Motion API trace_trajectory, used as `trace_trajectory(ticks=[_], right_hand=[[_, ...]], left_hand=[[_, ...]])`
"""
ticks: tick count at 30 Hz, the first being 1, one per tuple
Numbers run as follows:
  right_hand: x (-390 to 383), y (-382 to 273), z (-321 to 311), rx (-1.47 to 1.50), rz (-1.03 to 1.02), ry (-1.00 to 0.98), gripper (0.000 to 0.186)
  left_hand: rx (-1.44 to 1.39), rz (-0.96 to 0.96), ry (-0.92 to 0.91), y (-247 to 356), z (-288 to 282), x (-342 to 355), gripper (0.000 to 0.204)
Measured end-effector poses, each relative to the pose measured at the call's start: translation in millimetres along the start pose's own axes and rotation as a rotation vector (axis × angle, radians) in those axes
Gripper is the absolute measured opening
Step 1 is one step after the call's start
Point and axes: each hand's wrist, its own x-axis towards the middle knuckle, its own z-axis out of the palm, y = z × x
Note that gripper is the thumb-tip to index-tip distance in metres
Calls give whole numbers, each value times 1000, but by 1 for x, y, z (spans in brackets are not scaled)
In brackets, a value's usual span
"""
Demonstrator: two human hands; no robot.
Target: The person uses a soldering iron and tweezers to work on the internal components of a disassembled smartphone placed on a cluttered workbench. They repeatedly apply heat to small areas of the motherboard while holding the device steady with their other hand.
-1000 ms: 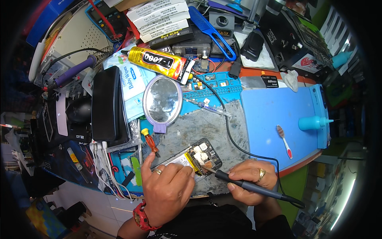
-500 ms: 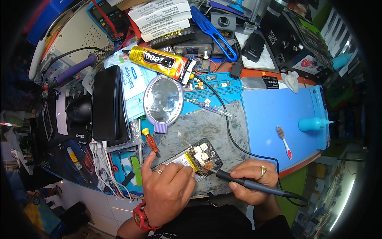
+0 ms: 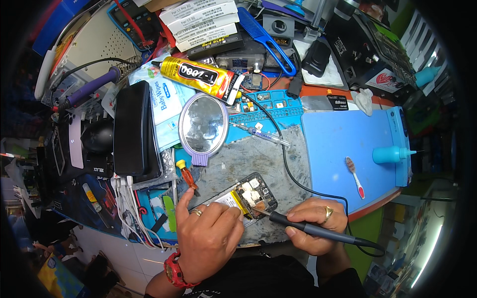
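An opened phone lies on the grey, stained mat, its circuit board bared and its battery edged with yellow tape. Over its lower end rests my left hand, fingers bent down against the phone and index finger stretched toward a small red-and-yellow screwdriver. The thumb is hidden. My right hand closes round the dark grip of a soldering iron. The iron's thin metal tip meets the board beside some pale shield-like pieces and a copper-coloured patch.
A black cable curves over the mat. Beyond the phone stand a round purple-framed mirror, a yellow glue tube and a syringe. Rightward, a blue pad bears a toothbrush and a turquoise bottle. White cables hang leftward.
Both hands, the phone and the soldering iron show no clear movement. On the floor at the far lower left, dark shapes like a person's legs have shifted.
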Motion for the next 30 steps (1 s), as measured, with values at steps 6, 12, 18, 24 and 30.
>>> trace_trajectory(ticks=[6,12,18,24,30], right_hand=[[-1,0,-1,-4,-5,1,23],[0,0,-1,-3,-10,-3,24],[-2,1,0,-6,4,-4,24],[-2,0,0,-14,2,12,23],[-2,-3,-3,-14,38,-37,23]], left_hand=[[-3,4,-1,0,0,1,9],[1,6,-17,0,-2,3,9],[8,3,-13,0,-1,2,9],[9,8,-6,1,-1,2,9],[10,8,2,-1,0,1,9]])
